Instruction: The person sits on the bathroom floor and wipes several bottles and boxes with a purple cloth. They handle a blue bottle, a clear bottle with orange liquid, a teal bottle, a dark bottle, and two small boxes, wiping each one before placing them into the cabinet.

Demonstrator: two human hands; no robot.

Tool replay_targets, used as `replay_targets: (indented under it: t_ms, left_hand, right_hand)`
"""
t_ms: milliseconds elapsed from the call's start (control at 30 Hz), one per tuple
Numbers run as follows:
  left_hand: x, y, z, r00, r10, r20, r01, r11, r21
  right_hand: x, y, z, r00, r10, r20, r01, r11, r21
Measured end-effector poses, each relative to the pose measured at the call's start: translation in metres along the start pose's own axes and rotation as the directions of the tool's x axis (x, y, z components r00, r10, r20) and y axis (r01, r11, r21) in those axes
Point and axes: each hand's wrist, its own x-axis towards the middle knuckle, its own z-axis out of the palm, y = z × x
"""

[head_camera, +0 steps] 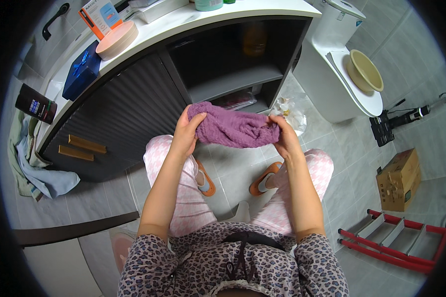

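Note:
A fluffy purple cloth (234, 126), bunched and folded, is stretched between my two hands above my knees. My left hand (187, 130) grips its left end, with the thumb lying on top. At the other end, my right hand (285, 136) holds the cloth's edge, its thumb and fingers partly hidden by the folds. Beyond the cloth stands a dark vanity cabinet with an open shelf compartment (230, 83). An amber bottle (254, 41) is dimly visible inside, and a clear plastic package (236, 100) lies on the low shelf.
The white countertop (163, 31) bears a blue gift box (82, 70), a pink round container (117, 40) and a dark canister (36, 104). A plastic bag (291, 113) sits by the toilet (327, 89), whose lid holds a basin (364, 70). Rightward are a cardboard box (398, 180) and a red stepladder (390, 237).

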Motion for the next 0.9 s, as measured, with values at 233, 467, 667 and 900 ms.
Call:
replay_targets:
  t_ms: [233,467,667,900]
  left_hand:
    - [-0.008,0.002,-0.003,0.986,-0.162,0.042,0.167,0.963,-0.213]
    - [-0.009,-0.001,0.001,0.959,-0.232,0.165,0.276,0.9,-0.337]
    - [0.001,-0.013,0.006,0.949,-0.247,0.196,0.31,0.846,-0.433]
    - [-0.003,-0.012,0.017,0.925,-0.185,0.333,0.284,0.918,-0.278]
  right_hand:
    - [-0.009,0.009,0.012,0.924,0.348,0.159,-0.33,0.935,-0.126]
    - [0.003,0.063,0.025,0.933,0.23,0.275,-0.225,0.973,-0.053]
    - [0.012,0.069,0.018,0.887,0.226,0.404,-0.397,0.821,0.411]
    - [-0.006,0.02,0.007,0.977,-0.013,0.215,-0.024,0.985,0.168]
